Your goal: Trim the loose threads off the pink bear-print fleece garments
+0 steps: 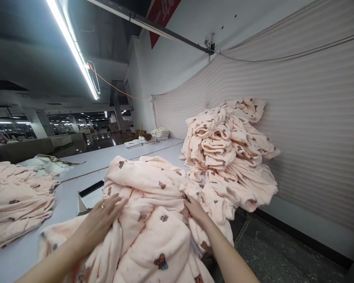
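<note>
A pale pink fleece garment printed with small brown bears lies bunched up on the table right before me. My left hand, with a ring on one finger, rests on the garment's left side, fingers stretched out over the cloth. At the garment's right edge is my right hand, its fingers closed against the fabric. A small dark thing shows at those fingertips; whether it is a tool or part of the print I cannot tell. The garment's lower part runs out of view.
A tall heap of the same pink garments stands right, by a curtained wall. More pink cloth lies left. A dark phone sits on papers. Folded white stacks stand far back on the table.
</note>
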Motion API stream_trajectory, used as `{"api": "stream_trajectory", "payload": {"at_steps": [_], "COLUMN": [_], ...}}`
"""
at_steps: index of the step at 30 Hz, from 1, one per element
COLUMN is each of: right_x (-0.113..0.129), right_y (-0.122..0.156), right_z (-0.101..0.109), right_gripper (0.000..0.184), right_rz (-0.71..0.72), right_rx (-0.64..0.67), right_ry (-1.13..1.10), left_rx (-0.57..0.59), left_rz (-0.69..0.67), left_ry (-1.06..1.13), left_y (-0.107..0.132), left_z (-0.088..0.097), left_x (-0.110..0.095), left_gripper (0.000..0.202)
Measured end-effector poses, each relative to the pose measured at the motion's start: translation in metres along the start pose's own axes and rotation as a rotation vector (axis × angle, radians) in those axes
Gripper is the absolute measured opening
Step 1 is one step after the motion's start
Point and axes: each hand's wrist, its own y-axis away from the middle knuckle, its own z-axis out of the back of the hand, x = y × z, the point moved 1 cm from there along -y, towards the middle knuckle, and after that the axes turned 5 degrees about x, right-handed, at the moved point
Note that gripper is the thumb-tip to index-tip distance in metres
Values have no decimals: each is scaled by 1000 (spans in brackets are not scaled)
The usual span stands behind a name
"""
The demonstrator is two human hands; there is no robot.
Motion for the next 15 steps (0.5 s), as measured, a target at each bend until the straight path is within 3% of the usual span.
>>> {"api": "stream_trajectory", "payload": {"at_steps": [3,4,5,8,10,11,13,15], "right_x": [-17,-21,-23,-18,-7,-1,12,21], "right_y": [36,50,64,93,101,103,106,109], "right_z": [-3,-1,1,3,-2,-6,-14,-18], "right_gripper": [35,39,41,39,41,43,47,48], "right_rz": [16,28,40,57,43,31,11,6], "right_rx": [50,37,24,48,101,129,176,188], "right_ry": [-47,-62,-75,-135,-191,-217,-260,-290], "left_rx": [89,124,140,135,200,176,110,43], "left_rz": [-431,-522,-524,-329,-197,-110,55,193], "left_ry": [-190,-182,-129,53,208,239,386,577], "left_y": [18,22,24,23,18,15,9,6], "left_z": [0,1,2,-3,-17,-25,-39,-45], "left_x": [-38,-55,-73,-132,-167,-179,-193,-191], "left_gripper": [64,60,53,38,35,36,29,21]}}
